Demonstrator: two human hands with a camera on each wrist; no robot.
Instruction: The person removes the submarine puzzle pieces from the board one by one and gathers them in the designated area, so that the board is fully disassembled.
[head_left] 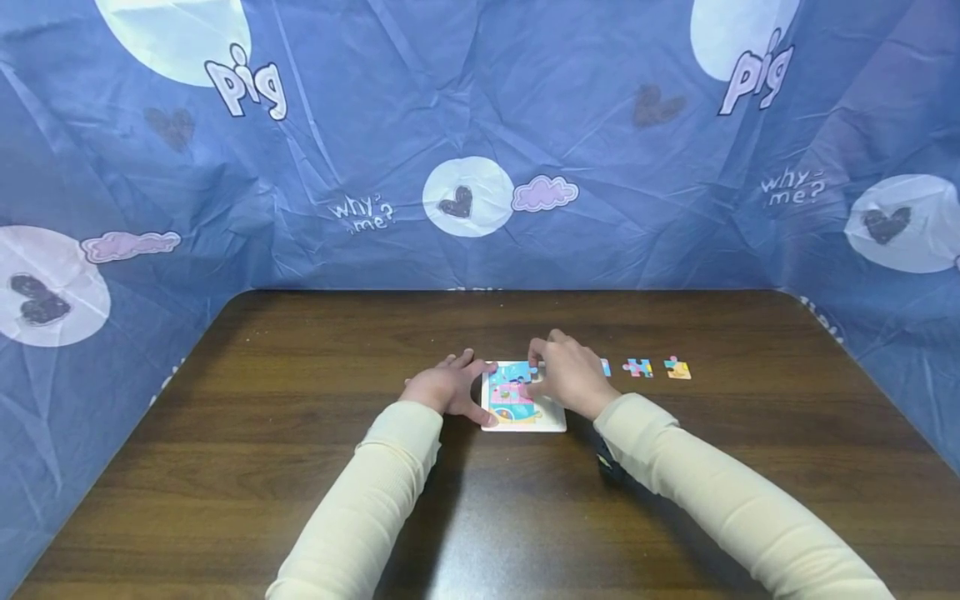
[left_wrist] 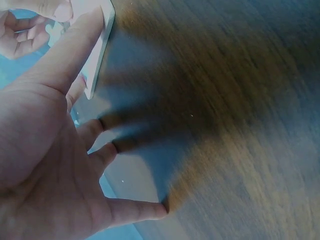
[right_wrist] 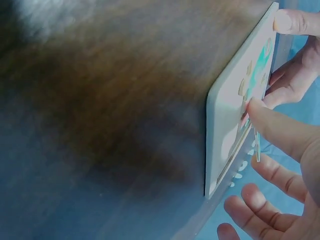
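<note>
- Head: our part-filled puzzle tray sits toward the tabletop's far edge, patterned cloth beyond; our right hand partly hides a loose piece.
- Left wrist: our left hand spreads its fingers, thumb on the cut-off tray.
- Right wrist: right thumb and forefinger pinch a puzzle piece, its picture unreadable to us.

Screened-off tabletop booth, wider room unseen: creased blue printed sheeting (cartoonish pale "pig" lettering included) flanks dark-brown wood-grain table on three sides.
</note>
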